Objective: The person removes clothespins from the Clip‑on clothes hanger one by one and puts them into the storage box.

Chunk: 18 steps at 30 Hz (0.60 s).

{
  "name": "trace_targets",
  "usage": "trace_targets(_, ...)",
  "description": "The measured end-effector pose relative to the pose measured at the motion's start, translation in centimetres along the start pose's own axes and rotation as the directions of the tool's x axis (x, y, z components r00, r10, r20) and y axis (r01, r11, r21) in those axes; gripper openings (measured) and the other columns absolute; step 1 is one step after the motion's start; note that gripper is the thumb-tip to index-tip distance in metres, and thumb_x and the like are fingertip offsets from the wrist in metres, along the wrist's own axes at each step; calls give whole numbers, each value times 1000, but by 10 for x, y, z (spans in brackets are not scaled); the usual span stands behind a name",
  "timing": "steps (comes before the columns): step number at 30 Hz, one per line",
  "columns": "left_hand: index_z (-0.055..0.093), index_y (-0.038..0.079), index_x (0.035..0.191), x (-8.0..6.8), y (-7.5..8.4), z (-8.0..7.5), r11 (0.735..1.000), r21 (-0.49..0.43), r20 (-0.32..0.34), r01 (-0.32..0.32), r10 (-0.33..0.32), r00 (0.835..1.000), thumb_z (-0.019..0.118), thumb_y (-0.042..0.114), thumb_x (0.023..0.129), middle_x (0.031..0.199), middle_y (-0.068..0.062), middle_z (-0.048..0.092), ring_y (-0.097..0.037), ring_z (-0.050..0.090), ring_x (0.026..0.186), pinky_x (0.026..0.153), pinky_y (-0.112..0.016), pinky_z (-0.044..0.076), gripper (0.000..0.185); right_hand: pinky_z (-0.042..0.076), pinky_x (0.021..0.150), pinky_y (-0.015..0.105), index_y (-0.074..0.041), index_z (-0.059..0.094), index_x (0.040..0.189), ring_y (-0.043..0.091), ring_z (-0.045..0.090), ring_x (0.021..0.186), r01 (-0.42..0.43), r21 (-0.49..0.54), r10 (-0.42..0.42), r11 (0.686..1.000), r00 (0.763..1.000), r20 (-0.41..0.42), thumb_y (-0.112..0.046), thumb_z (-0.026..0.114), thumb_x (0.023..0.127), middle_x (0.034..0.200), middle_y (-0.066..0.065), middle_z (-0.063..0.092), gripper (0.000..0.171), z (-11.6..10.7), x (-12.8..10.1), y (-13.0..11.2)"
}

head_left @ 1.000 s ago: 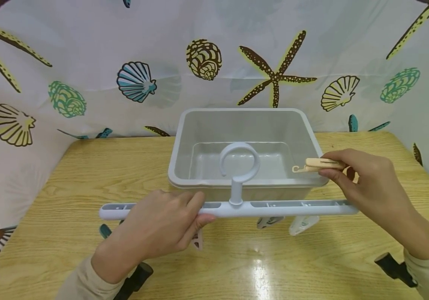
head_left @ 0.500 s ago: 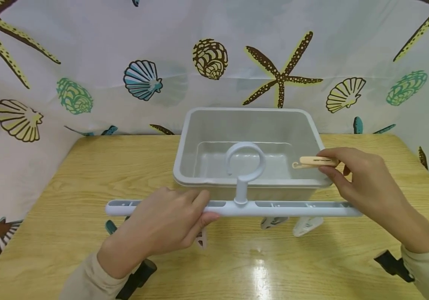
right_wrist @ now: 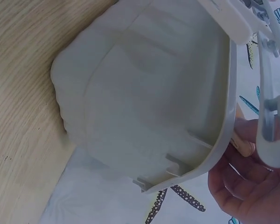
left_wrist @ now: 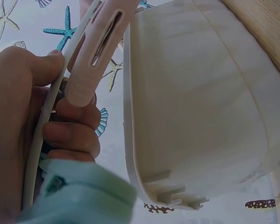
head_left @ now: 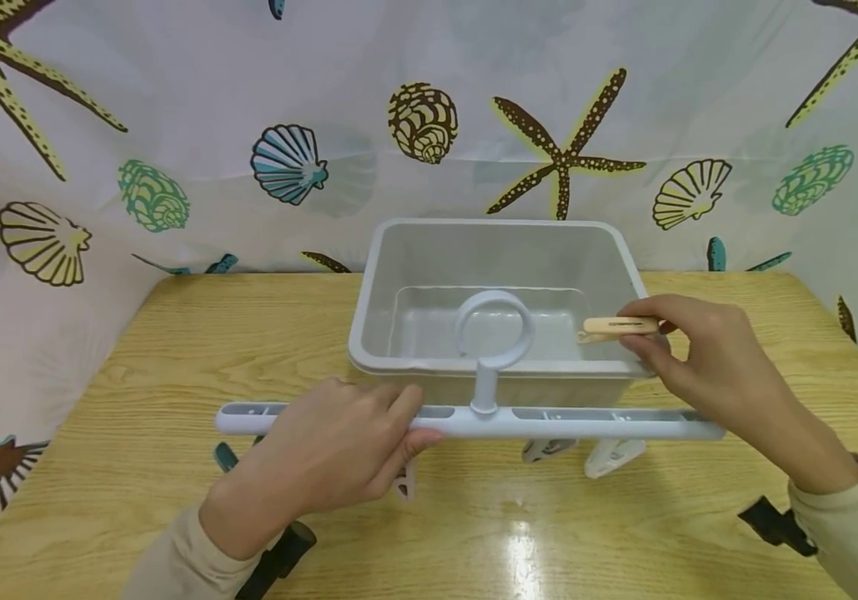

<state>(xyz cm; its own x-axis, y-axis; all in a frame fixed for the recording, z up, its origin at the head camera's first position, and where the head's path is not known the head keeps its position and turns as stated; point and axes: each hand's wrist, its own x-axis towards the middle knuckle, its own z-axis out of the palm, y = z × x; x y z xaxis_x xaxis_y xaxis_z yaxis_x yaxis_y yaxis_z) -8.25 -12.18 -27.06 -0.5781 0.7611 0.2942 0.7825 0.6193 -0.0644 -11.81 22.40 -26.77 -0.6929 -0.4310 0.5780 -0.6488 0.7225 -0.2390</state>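
My left hand (head_left: pixel 338 442) grips the pale blue bar of a clip hanger (head_left: pixel 534 423) left of its ring-shaped hook (head_left: pixel 524 337). Several clothespins hang below the bar: two whitish ones, including a white clothespin (head_left: pixel 614 457), right of centre, a pink clothespin (left_wrist: pixel 95 60) by the left fingers, and a green clothespin (left_wrist: pixel 88 191) farther left. Between thumb and fingers, my right hand (head_left: pixel 706 358) pinches a peach clothespin (head_left: pixel 616 327) with a small hook at its end. It is held level above the bar's right end, overlapping the bin's right front corner in the head view.
A grey plastic bin (head_left: pixel 387 362) stands just behind the hanger, against the back of the wooden table (head_left: pixel 196 350). A curtain (head_left: pixel 353 50) printed with shells and starfish hangs behind and at the sides.
The right hand has moved a little left with the peach clothespin, bringing it nearer the hanger's hook. The left hand keeps its grip on the bar.
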Motion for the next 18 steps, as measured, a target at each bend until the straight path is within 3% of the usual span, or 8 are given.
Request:
trace_targets(9, 42, 12, 75, -1, 0, 1, 1000, 7, -5, -5, 5, 1000, 11, 49, 103, 57, 8, 30, -5, 26, 41, 39, -20, 22, 55, 34, 53, 21, -5, 69, 101, 8, 44, 61, -36, 11, 36, 999, 998, 55, -1, 79, 78, 78, -3, 63, 26, 6, 1, 4)
trace_targets(18, 43, 13, 77, 0, 0, 0, 1000, 2, 25, 5, -6, 1000, 23, 46, 104, 57, 9, 31, -5, 29, 42, 40, -20, 24, 48, 49, 63, 38, -4, 69, 104, 13, 62, 75, -61, 16, 59, 998, 993, 101, -3, 77, 80, 93, 5, 71, 25, 8, 3, 4)
